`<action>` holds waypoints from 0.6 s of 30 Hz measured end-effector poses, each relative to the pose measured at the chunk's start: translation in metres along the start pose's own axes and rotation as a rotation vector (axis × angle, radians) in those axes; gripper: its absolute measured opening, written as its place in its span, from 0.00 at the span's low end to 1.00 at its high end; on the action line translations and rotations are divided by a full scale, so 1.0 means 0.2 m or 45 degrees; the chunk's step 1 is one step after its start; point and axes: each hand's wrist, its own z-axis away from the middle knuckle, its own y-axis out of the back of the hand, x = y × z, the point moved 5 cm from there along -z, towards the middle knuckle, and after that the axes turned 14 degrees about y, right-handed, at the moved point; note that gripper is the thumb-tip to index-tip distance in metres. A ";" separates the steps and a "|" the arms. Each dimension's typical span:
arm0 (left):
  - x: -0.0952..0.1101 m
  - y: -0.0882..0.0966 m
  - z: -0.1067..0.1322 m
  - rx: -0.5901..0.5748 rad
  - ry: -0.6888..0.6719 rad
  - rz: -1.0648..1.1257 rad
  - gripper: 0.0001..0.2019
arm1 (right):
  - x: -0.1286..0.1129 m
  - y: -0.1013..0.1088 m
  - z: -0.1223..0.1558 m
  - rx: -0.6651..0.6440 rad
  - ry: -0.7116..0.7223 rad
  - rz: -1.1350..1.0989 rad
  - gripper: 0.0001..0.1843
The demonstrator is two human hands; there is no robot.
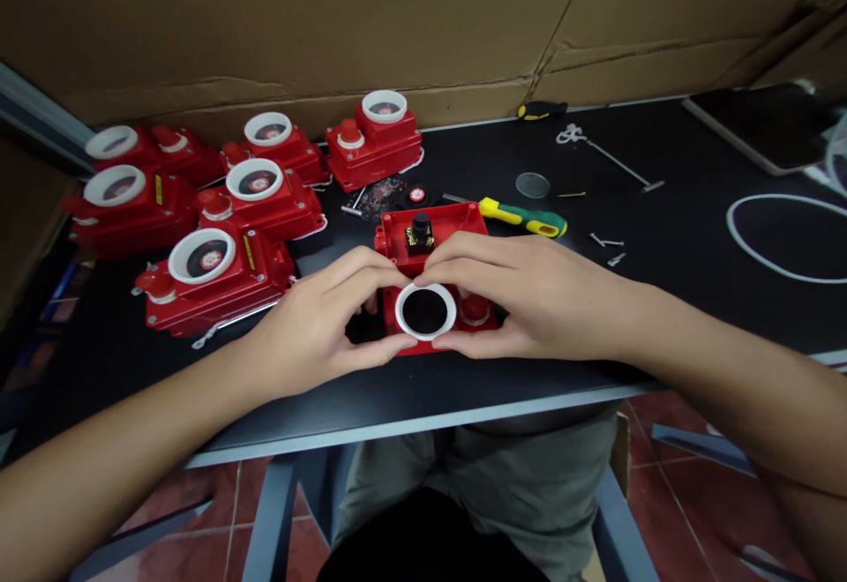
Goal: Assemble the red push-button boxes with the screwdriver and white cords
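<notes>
A white ring (451, 311) with a dark open middle sits over a red cover (414, 348) near the table's front edge. My left hand (324, 322) grips its left side, fingertips at the top and thumb at the bottom. From the right, my right hand (529, 295) holds the same ring in a matching pinch. Whether the ring is fully seated in the cover, I cannot tell. A red knob (475, 309) on the cover lies under my right fingers. Just behind stands an open red box base (456, 220) with a black switch block (420, 231) inside.
Several finished-looking red boxes (228, 295) stand at the left. Behind the base lie a black disc piece (416, 197) and a yellow-green screwdriver (522, 215). A clear round lens (533, 184), screws (605, 241), a metal rod (615, 161) and a white loop (731, 222) lie rightward.
</notes>
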 end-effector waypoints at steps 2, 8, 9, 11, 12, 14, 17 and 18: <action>0.00 0.00 0.00 -0.001 0.003 -0.002 0.18 | 0.00 0.00 0.00 -0.005 0.004 -0.008 0.20; 0.00 0.00 0.00 -0.024 0.008 -0.022 0.18 | 0.00 -0.01 0.00 0.002 0.007 0.016 0.21; 0.00 -0.01 0.00 -0.028 0.009 -0.023 0.18 | 0.00 -0.01 0.00 0.000 0.010 0.024 0.21; 0.00 -0.01 0.00 -0.036 0.012 -0.027 0.18 | 0.00 -0.01 0.00 -0.004 0.014 0.028 0.21; 0.00 -0.01 0.00 -0.038 0.013 -0.029 0.18 | 0.00 -0.01 0.00 -0.006 0.013 0.027 0.21; 0.00 -0.01 0.00 -0.048 0.018 -0.032 0.18 | 0.00 -0.01 0.00 -0.012 0.010 0.029 0.21; 0.00 -0.01 0.00 -0.051 0.029 -0.034 0.18 | 0.00 0.00 0.00 -0.019 0.001 0.045 0.22; 0.00 -0.01 0.00 -0.045 0.031 -0.036 0.18 | 0.00 0.00 0.00 -0.011 -0.005 0.044 0.23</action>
